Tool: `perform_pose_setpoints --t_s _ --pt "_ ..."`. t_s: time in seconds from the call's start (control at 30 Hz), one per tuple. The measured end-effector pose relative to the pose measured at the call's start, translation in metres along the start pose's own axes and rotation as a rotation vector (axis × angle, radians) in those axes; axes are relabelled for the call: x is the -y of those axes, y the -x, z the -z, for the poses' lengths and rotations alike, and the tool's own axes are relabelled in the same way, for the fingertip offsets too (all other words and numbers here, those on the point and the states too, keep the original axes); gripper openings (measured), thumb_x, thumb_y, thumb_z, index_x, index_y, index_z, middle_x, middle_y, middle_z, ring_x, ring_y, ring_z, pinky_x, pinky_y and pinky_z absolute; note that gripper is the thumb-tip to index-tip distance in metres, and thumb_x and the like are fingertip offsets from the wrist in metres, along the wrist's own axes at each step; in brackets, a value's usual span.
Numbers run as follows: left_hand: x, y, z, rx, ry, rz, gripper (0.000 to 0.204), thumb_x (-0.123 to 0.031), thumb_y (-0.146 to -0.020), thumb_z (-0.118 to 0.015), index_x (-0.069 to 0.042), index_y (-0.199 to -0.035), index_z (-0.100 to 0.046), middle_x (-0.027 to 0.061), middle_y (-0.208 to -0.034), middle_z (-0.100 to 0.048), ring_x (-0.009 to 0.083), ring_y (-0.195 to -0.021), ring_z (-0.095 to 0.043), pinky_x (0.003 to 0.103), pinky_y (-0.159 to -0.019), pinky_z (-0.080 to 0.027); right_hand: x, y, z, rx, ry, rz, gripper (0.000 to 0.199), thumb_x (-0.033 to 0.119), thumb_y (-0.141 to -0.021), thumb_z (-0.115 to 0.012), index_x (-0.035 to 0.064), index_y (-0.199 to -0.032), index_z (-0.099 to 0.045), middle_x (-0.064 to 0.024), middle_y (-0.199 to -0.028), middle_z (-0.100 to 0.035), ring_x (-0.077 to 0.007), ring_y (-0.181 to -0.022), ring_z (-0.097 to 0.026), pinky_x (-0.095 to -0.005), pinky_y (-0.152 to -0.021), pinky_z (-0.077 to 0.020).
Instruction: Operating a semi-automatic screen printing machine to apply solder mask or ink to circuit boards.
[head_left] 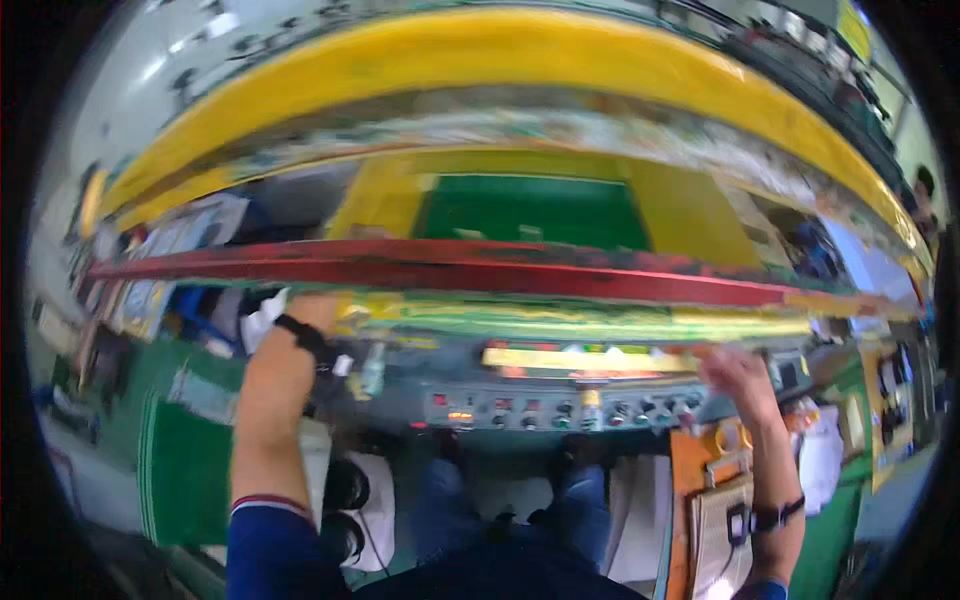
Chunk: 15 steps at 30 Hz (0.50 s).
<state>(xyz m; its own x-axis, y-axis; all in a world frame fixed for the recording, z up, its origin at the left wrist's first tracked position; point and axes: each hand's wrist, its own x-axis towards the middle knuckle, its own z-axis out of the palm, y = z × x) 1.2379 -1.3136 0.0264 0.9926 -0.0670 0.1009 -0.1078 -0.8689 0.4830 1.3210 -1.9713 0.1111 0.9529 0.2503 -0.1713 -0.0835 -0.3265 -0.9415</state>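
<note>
My left hand reaches to the left end of a long yellow-green bar, just below a red crossbar. Its fingers are hidden or blurred there. A crumpled white cloth or paper shows beside that wrist, which wears a black band. My right hand is smeared by motion at the right end of a short yellow strip. Whether its fingers grip the strip cannot be made out. The strip lies above a grey control panel with several knobs and lit indicators.
A thick yellow beam arches across the far side of the machine. Behind the red crossbar lies a green panel in a yellow surround. A small bottle stands near my left wrist. At right are an orange-brown board and papers.
</note>
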Motion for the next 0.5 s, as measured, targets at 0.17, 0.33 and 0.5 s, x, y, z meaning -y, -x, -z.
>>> perform_pose_setpoints --t_s 0.17,0.33,0.5 --pt "0.016 -0.106 0.02 0.185 -0.067 0.004 0.015 -0.016 -0.084 -0.065 -0.001 -0.087 -0.065 0.0046 -0.084 -0.066 0.0129 -0.075 -0.062 0.026 -0.069 -0.051 -0.022 -0.111 -0.011 -0.126 -0.223 0.442 0.029 0.024 -0.085 -0.064 0.0012 -0.102 -0.068 -0.0078 -0.088 -0.068 -0.018 -0.076 -0.062 -0.0328 -0.07 -0.0507" --pt "-0.048 -0.118 0.02 0.048 0.73 0.646 0.014 -0.016 -0.083 -0.068 -0.004 -0.079 -0.062 0.0034 -0.075 -0.063 0.0115 -0.067 -0.06 0.023 -0.06 -0.051 0.013 -0.182 -0.025 0.005 0.118 -0.013 0.015 0.016 -0.081 -0.056 0.0049 -0.078 -0.064 -0.0054 -0.072 -0.062 -0.0151 -0.06 -0.055 -0.0302 -0.051 -0.0423" --pt "-0.03 -0.117 0.015 -0.088 1.033 0.749 0.013 -0.013 -0.085 -0.065 -0.002 -0.079 -0.061 0.0055 -0.07 -0.06 0.0137 -0.064 -0.06 0.026 -0.06 -0.053 0.018 -0.19 -0.05 0.071 0.145 -0.013 0.015 0.018 -0.08 -0.056 0.0073 -0.071 -0.061 -0.0039 -0.064 -0.057 -0.0141 -0.057 -0.052 -0.0305 -0.049 -0.0397"
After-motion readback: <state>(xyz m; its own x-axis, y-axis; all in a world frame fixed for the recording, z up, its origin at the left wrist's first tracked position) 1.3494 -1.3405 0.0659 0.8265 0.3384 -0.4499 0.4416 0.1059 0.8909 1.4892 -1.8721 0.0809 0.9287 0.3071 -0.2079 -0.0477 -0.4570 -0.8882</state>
